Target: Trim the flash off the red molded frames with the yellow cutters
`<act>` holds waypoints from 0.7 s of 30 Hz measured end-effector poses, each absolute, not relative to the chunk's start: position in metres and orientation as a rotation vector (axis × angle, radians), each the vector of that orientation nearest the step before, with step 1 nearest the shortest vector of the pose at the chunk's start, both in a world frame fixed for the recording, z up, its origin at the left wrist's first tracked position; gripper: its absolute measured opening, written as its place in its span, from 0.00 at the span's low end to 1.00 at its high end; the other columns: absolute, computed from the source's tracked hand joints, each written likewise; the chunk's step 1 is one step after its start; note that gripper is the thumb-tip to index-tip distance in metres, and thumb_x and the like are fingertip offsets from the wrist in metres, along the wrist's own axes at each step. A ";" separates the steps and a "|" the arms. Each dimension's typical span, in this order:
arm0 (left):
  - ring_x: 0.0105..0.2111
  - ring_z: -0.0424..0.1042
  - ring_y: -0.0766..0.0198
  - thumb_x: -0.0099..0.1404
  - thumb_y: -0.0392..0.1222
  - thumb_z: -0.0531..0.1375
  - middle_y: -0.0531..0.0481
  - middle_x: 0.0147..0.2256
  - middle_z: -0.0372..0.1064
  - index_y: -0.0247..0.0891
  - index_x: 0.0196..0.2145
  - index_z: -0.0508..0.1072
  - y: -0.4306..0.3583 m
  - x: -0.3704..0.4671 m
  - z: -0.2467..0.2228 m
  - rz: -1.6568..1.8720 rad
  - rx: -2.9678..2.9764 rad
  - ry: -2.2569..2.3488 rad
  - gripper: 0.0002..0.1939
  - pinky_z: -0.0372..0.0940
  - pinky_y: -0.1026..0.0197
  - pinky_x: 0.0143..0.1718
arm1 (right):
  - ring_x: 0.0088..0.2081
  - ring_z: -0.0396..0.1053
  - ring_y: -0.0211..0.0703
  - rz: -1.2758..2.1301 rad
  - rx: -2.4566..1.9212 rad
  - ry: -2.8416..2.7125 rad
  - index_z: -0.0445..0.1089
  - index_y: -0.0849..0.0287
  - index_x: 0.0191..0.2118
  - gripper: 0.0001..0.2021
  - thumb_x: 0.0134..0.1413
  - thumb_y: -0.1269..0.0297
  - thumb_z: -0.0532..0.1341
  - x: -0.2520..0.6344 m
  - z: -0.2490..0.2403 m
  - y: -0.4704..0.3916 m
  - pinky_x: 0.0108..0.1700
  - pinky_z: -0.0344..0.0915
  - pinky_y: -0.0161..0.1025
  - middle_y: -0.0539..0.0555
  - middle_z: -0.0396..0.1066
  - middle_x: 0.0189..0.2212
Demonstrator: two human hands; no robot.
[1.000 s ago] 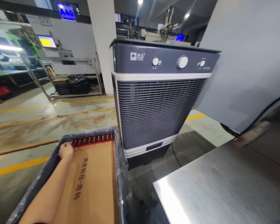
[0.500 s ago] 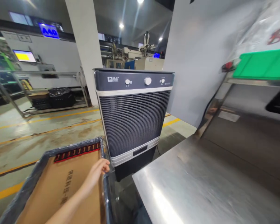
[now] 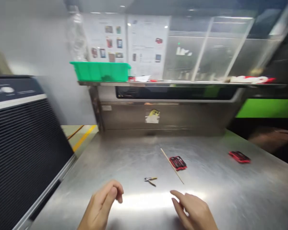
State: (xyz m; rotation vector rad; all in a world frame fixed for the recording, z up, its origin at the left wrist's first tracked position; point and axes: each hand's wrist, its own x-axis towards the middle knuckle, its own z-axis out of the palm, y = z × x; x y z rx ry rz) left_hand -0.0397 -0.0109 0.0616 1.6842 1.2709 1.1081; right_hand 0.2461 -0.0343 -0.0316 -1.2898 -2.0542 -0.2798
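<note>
My left hand (image 3: 104, 201) is over the near part of the metal table (image 3: 124, 159), its fingers curled with a gap to the thumb and nothing in it. To the right, my right hand (image 3: 190, 207) points inward, thumb and fingers apart, holding nothing. Small pliers (image 3: 150, 180) with spread handles lie beyond and between the hands. A thin wooden stick (image 3: 172, 167) lies slantwise beside a red and black part (image 3: 179, 163). Another red and black part (image 3: 239, 157) rests farther right.
A shelf (image 3: 182, 84) above the table's back carries a green bin (image 3: 100, 72). Printed sheets (image 3: 146, 48) stand behind it. An air cooler (image 3: 24, 153) is at the left. A blurred hand (image 3: 271, 139) of another person shows at the right edge.
The view has swung right, from the cooler and the lined box to the metal table. My left hand is no longer over that box, and my right hand has come into view.
</note>
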 end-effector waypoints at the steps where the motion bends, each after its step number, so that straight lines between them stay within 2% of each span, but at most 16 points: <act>1: 0.26 0.66 0.60 0.67 0.59 0.46 0.54 0.22 0.66 0.42 0.24 0.69 -0.004 -0.023 0.062 1.084 1.704 1.223 0.23 0.58 0.62 0.33 | 0.21 0.68 0.44 -0.305 -1.330 -2.062 0.70 0.59 0.42 0.15 0.68 0.65 0.46 0.250 -0.029 -0.032 0.25 0.60 0.38 0.51 0.69 0.20; 4: 0.26 0.66 0.60 0.68 0.56 0.46 0.53 0.22 0.66 0.42 0.24 0.68 0.012 0.016 0.051 1.028 1.803 1.112 0.23 0.58 0.62 0.32 | 0.22 0.70 0.46 -0.268 -1.611 -2.039 0.70 0.60 0.43 0.15 0.66 0.65 0.46 0.265 -0.018 -0.024 0.25 0.59 0.38 0.50 0.70 0.20; 8: 0.27 0.67 0.59 0.67 0.55 0.48 0.52 0.23 0.66 0.42 0.26 0.69 0.026 0.035 0.015 1.121 1.975 1.158 0.20 0.58 0.61 0.33 | 0.31 0.74 0.49 -0.043 -2.057 -2.053 0.68 0.57 0.48 0.13 0.64 0.66 0.50 0.282 -0.001 -0.004 0.29 0.61 0.36 0.52 0.75 0.28; 13: 0.24 0.66 0.59 0.66 0.57 0.48 0.54 0.20 0.65 0.42 0.24 0.68 0.036 0.030 -0.016 1.149 1.920 1.310 0.21 0.59 0.61 0.31 | 0.36 0.74 0.49 0.012 -2.155 -2.100 0.67 0.55 0.48 0.09 0.64 0.66 0.54 0.291 0.015 0.032 0.29 0.58 0.35 0.52 0.76 0.33; 18: 0.22 0.66 0.58 0.63 0.63 0.47 0.55 0.17 0.63 0.43 0.23 0.68 0.041 0.029 -0.016 1.152 1.779 1.400 0.25 0.60 0.61 0.28 | 0.38 0.74 0.48 0.036 -2.254 -2.069 0.67 0.55 0.46 0.11 0.66 0.70 0.50 0.298 0.020 0.052 0.30 0.56 0.34 0.53 0.76 0.37; 21: 0.22 0.66 0.58 0.62 0.65 0.47 0.55 0.16 0.62 0.43 0.22 0.69 0.043 0.030 -0.016 1.154 1.751 1.397 0.26 0.59 0.61 0.27 | 0.39 0.73 0.50 0.061 -2.301 -2.068 0.68 0.56 0.45 0.10 0.63 0.73 0.52 0.307 0.023 0.052 0.30 0.56 0.35 0.55 0.76 0.39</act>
